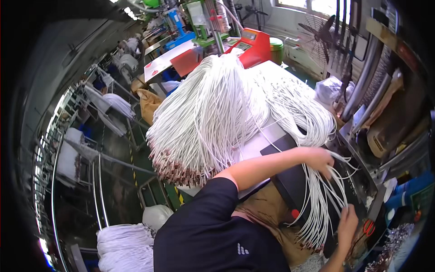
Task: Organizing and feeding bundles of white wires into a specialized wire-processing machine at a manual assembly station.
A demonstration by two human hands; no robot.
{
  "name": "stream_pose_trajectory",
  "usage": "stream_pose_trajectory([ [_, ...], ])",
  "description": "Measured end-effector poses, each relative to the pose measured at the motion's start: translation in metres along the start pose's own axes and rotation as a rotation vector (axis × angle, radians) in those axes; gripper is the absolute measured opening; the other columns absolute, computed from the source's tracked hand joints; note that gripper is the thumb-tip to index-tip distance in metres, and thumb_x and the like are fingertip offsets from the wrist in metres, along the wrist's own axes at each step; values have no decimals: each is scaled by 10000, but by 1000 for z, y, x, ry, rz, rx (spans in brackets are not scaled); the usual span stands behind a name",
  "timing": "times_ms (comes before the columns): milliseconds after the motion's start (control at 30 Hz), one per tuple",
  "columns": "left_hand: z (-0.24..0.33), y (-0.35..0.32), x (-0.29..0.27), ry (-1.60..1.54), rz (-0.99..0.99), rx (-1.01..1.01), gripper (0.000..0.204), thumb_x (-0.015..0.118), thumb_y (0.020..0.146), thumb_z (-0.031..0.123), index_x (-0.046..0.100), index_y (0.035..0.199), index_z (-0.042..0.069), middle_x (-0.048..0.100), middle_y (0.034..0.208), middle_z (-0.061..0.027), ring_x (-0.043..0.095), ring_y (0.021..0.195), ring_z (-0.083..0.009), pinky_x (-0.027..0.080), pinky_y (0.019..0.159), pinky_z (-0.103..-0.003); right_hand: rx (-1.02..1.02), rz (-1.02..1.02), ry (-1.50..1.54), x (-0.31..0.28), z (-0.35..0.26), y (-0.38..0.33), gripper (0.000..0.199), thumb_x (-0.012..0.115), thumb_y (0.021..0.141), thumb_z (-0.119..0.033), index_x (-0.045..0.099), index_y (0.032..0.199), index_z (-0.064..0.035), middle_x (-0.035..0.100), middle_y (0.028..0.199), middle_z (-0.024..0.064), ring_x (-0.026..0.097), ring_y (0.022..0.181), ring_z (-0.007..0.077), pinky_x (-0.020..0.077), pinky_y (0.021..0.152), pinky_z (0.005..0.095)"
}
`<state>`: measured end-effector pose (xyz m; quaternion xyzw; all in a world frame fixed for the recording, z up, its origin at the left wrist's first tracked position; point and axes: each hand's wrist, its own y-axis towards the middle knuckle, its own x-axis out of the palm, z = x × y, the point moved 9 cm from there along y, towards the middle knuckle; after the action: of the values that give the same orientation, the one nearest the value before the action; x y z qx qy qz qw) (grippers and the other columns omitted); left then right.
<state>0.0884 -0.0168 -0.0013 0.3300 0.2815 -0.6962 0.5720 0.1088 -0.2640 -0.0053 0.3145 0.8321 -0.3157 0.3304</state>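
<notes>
A loose bundle of thin white cables (pixel 317 204) hangs over the dark edge of the work surface at my right side, with small brownish ends at the bottom. Reaching across from the left, my left hand (pixel 319 161) is closed around the upper part of several white cables; it is slightly blurred. Lower down, my right hand (pixel 348 222) pinches the same separated strands (pixel 337 192), which run between both hands. Behind the left hand, the rest of this cable pile (pixel 301 106) spreads back over the table.
A large heap of white cables (pixel 208 104) with reddish-brown ends drapes over the table's left side. Orange-handled scissors (pixel 369 227) lie near my right hand. A red machine (pixel 253 45) stands at the back, a black fan (pixel 317 34) by the wall. More white bundles (pixel 124 247) lie lower left.
</notes>
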Motion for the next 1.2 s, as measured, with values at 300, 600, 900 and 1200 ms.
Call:
stream_pose_trajectory([
  [300,98,-5,15,57,-26,147,450,583,931,455,692,999,25,715,861,-178,686,765,-352,519,703,-466,-451,487,-111,-18,-59,-28,184,624,852,-87,590,1018,-15,573,857,190,569,851,421,455,764,458],
  [600,100,-35,124,-483,-399,161,206,565,902,189,714,1008,95,680,774,-94,653,709,-215,519,651,-363,-604,473,-528,24,-62,-41,229,629,774,-139,639,989,-61,629,1057,150,588,1016,339,486,876,439],
  [900,79,-19,141,-1233,-519,-380,309,523,1045,278,613,1135,-4,512,704,15,395,544,-63,289,478,-207,-269,471,428,-26,25,26,423,576,910,-142,562,1332,-107,654,1031,120,664,900,316,538,776,352],
  [1200,58,29,128,-1287,-261,-418,289,538,1024,175,545,1250,-5,697,942,-126,583,641,-124,434,531,-218,-577,570,-128,-11,18,25,280,574,947,-270,688,1123,-83,670,1034,163,649,850,323,517,780,419],
])
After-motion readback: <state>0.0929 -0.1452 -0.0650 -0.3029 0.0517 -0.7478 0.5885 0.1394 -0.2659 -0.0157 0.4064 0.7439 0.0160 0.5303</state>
